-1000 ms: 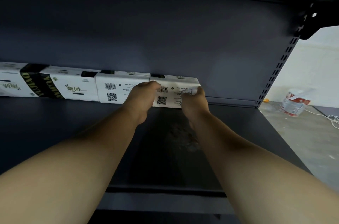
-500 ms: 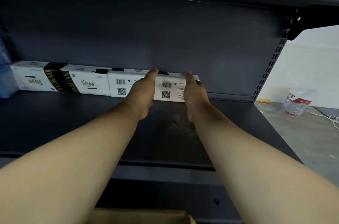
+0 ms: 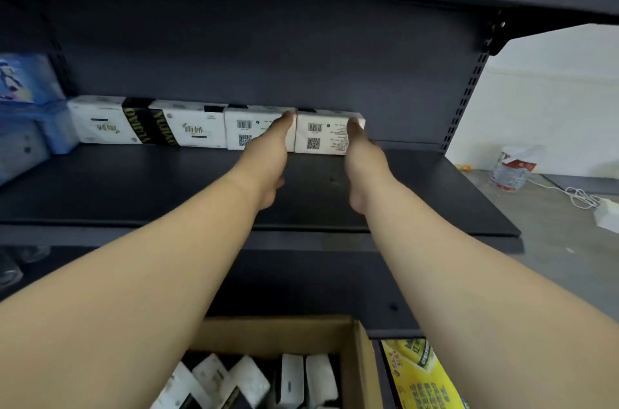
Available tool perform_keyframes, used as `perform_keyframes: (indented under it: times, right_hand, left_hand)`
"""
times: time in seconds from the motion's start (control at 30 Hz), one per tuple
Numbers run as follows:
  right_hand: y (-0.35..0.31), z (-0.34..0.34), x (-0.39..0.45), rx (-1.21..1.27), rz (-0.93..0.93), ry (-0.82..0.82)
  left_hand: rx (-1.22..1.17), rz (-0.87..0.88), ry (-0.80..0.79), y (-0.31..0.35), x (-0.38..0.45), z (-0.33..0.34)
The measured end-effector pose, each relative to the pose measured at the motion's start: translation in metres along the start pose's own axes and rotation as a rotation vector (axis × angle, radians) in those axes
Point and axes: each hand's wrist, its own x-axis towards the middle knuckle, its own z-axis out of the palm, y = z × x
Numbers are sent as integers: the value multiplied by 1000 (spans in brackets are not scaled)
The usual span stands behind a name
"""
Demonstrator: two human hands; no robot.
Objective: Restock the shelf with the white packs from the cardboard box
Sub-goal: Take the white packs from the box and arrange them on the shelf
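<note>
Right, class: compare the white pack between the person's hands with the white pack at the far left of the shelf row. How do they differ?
The pack between the hands shows a barcode and QR code; the far-left pack shows green characters, seemingly upside down, beside a black band. The left hand and right hand flank the first; nothing touches the far-left one. The first ends the row beside bare shelf; the other adjoins blue packs. Both are white, against the back panel.
</note>
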Motion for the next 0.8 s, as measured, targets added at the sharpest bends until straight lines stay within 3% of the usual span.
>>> perform_keyframes:
  times: [0.43,0.8]
  right_hand:
    - [49,21,-123,1,42,41]
    - [117,13,-146,0,217,85]
  left_hand:
    - [44,-47,-133,-40,-86,-66]
    - [55,-161,-170,-99,-123,-73]
